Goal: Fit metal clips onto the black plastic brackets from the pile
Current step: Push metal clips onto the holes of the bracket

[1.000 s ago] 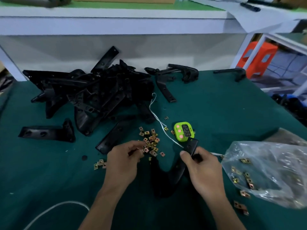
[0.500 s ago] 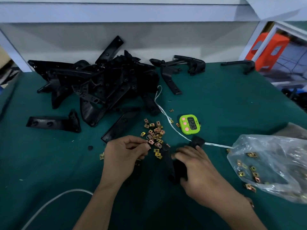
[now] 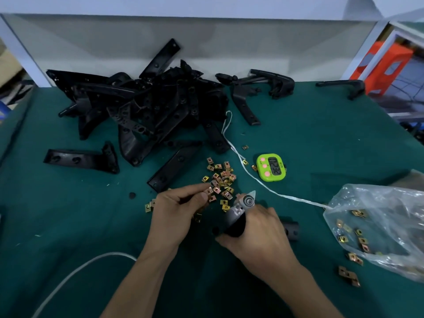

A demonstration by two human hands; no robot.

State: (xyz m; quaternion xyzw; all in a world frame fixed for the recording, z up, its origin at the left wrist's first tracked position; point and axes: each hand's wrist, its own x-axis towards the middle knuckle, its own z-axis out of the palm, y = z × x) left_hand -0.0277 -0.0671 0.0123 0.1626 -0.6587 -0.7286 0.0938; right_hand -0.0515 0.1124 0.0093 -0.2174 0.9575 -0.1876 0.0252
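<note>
Bracket (image 3: 238,213) clamped in R hand (image 3: 259,232), end tilted up. L hand (image 3: 179,210) curled at clip heap (image 3: 220,180); pinch can't be told. Risk: clip fumbled or seated crooked if bracket is twisted.

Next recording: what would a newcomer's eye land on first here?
The tangled pile of black brackets at the far left of the green table dominates, and the bright green timer stands out right of centre. Nearer, the right hand grips one bracket while the left hand pinches a clip from the brassy scatter of clips. A clear bag lies at right.
</note>
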